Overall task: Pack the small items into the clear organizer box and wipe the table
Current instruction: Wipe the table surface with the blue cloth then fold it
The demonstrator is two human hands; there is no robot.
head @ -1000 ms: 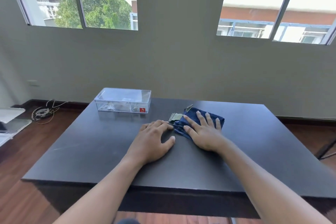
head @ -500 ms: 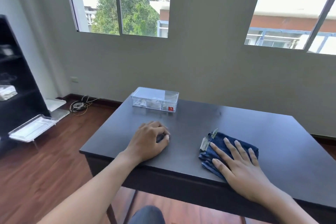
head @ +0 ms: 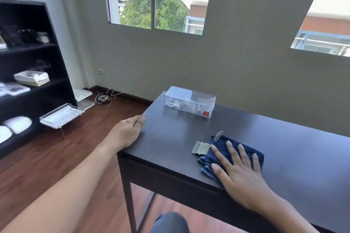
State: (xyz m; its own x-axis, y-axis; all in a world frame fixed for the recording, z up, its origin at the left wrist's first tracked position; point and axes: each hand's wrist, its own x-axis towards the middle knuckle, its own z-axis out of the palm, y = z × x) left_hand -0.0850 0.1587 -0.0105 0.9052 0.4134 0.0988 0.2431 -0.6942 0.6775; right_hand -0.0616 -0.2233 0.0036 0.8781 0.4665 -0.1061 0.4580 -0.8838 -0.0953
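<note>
The surface point(head: 284, 157) is a dark brown, near black, with a dull sheen. The cloth point(head: 223, 149) on it is navy blue, with grey-green tags point(head: 201, 148) at its left edge. The box point(head: 189, 101) is clear, with a red label point(head: 206, 113) on its front right corner. The floor point(head: 56, 157) is reddish-brown wood.

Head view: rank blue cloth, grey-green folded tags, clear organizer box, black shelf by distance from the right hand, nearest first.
1. Dark blue folded cloth: directly under the right hand, near table edge.
2. Grey-green folded tags: beside the cloth's left edge.
3. Clear plastic organizer box: far left corner of the dark table.
4. Black shelf unit: off the table, far left.
</note>
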